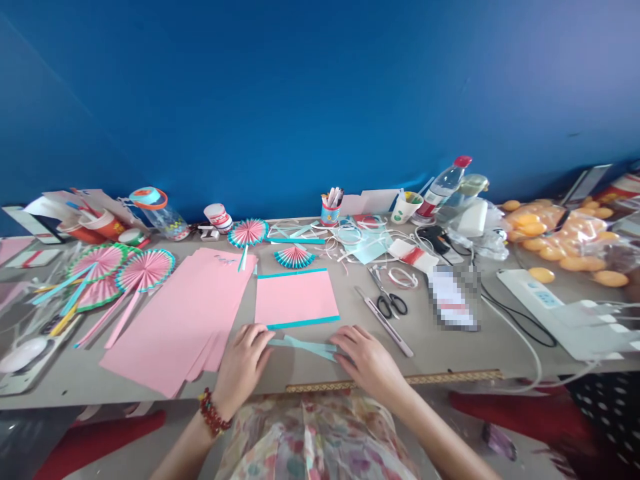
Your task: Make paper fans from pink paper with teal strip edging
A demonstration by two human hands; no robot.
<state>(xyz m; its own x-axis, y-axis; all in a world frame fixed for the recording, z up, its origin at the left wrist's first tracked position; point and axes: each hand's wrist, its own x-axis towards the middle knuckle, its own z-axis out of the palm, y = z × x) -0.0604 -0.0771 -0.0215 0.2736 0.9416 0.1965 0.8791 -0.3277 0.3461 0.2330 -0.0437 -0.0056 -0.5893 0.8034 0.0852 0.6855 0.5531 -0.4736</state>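
Two narrow light blue paper strips [311, 347] cross each other low over the table's front part. My left hand [249, 350] pinches their left end, and my right hand [364, 358] has its fingers closed at the right end. Just beyond lies a pink paper sheet [297, 298] with blue bands along its far and near edges. Right of it are a white cutter knife [385, 321] and black-handled scissors [391, 303]. Left of my left hand a stack of pink paper [185, 313] spreads out. The fingertips' undersides are hidden.
Pleated paper fans [145, 270] lie at the left, and a small half fan [294, 257] lies behind the sheet. A bottle [443, 190], a pen cup [331, 212], a power strip [537, 300] and cables crowd the back and right. A ruler [440, 378] runs along the front edge.
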